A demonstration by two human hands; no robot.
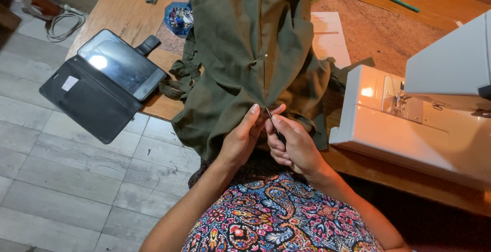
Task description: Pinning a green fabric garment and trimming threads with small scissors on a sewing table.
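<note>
A patterned lap is seen nearest the camera. Above it, the green cloth [250,52] is pinched at its lower edge by the left hand [240,139], fingers pressed together. A thin dark tool [274,127] is gripped by the closed fingers of the right hand [294,147], its tip at the cloth. The cloth is draped over the wooden worktop [128,6] edge. A phone [123,63] in an open case overhangs grey floor tiles [56,180]. A white sewing machine [419,124] is set at right.
</note>
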